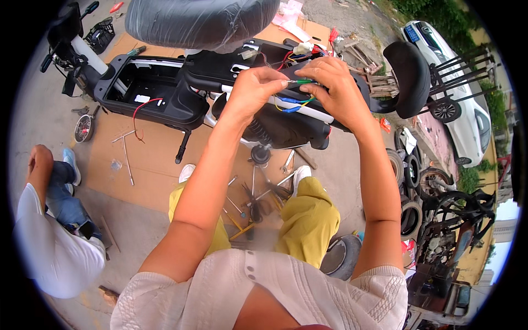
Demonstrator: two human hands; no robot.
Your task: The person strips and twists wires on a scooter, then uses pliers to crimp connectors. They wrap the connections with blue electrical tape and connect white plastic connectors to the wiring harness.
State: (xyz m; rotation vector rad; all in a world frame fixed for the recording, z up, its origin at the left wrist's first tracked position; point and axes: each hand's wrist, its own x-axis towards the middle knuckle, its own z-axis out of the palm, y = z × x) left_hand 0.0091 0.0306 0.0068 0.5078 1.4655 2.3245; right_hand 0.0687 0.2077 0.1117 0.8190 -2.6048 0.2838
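An electric scooter with its body panels partly off (201, 71) stands across in front of me. Over its rear part, my left hand (254, 91) pinches a thin wire with a small metal end between thumb and forefinger. Close by on the right, my right hand (333, 88) has its fingers closed on a green wire (303, 82); the two wire ends meet or nearly meet between the hands. Just below hang wires with blue sleeves (291, 109). A white plug connector (303, 48) and red wires lie behind my fingers. The plastic-wrapped seat (201, 22) is tipped up beyond.
Wrenches and other hand tools (253, 192) lie between my feet on cardboard (104, 165). At the left a person in a white shirt (58, 242) sits close by. Stacked tires (410, 217) and scrap parts stand right, with a white car (454, 93) beyond.
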